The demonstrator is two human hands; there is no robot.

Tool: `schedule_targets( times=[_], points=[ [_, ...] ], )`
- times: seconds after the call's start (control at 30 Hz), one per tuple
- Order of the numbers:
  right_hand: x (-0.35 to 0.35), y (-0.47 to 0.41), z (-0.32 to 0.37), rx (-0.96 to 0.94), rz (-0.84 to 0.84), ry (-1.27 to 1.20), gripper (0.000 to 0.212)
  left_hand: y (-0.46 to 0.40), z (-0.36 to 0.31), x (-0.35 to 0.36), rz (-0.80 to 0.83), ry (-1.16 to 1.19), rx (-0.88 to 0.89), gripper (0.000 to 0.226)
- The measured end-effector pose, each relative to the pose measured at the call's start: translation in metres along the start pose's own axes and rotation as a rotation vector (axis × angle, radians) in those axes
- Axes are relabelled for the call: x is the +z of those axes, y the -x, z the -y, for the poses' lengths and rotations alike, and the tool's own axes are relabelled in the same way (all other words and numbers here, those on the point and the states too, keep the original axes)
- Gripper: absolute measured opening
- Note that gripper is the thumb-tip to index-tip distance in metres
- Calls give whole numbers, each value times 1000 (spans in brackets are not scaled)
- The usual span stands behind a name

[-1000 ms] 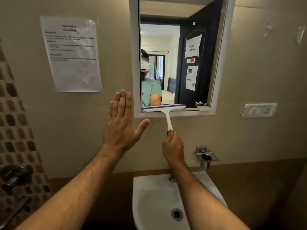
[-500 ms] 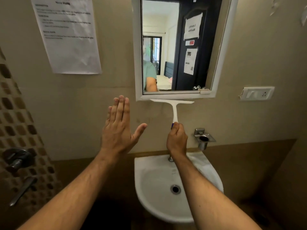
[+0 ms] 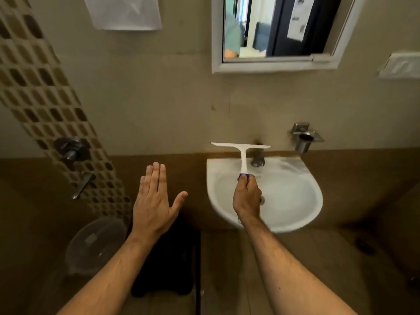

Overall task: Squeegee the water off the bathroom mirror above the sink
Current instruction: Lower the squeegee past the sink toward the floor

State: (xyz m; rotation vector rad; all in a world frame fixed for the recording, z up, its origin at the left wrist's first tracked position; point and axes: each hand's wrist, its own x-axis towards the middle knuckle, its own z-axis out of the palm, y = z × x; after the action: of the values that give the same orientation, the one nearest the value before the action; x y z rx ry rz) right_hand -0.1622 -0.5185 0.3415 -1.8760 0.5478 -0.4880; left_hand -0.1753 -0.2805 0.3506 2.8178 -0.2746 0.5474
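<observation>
Two hands are in view, both well below the mirror [image 3: 277, 32]. The right hand [image 3: 246, 196] has its fingers wrapped closed round the blue grip of the squeegee [image 3: 242, 151], holding it upright with the blade level and uppermost, over the back of the sink [image 3: 302, 214] and just beside the tap [image 3: 258, 158]. Held there, any water on the blade would probably drip into the basin rather than onto the floor. The left hand [image 3: 154, 201] is empty, its fingers flat and spread open, thumb out, hovering clear of the wall, likely kept out of the tool's way. Whether the glass is wet cannot be told; the blade is nowhere near it.
</observation>
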Motion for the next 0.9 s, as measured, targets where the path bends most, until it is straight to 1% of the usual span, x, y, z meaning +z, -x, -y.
schedule_targets(
  times=[0.07,0.17,0.3,0.37,0.43,0.57,0.77,0.9],
  points=[
    [8,22,-11,51,62,-12,21,20,11,2,29,-14,-19,98],
    [25,57,-25,125,144,5,28,50,29,6,63,-37,-22,97],
    [53,93,-38,114,221,16,34,74,60,20,89,-55,-46,95],
    [72,102,-46,102,257,65,35,80,80,32,122,-54,-67,92],
    [93,107,-52,98,262,118,33,84,104,50,162,-45,-76,90],
    [145,109,-63,131,252,146,32,79,163,84,233,-51,-76,89],
    [238,110,-74,181,232,201,32,41,253,123,303,-34,-24,89],
    [294,114,-91,244,231,260,32,20,297,151,359,3,-22,88]
  ],
)
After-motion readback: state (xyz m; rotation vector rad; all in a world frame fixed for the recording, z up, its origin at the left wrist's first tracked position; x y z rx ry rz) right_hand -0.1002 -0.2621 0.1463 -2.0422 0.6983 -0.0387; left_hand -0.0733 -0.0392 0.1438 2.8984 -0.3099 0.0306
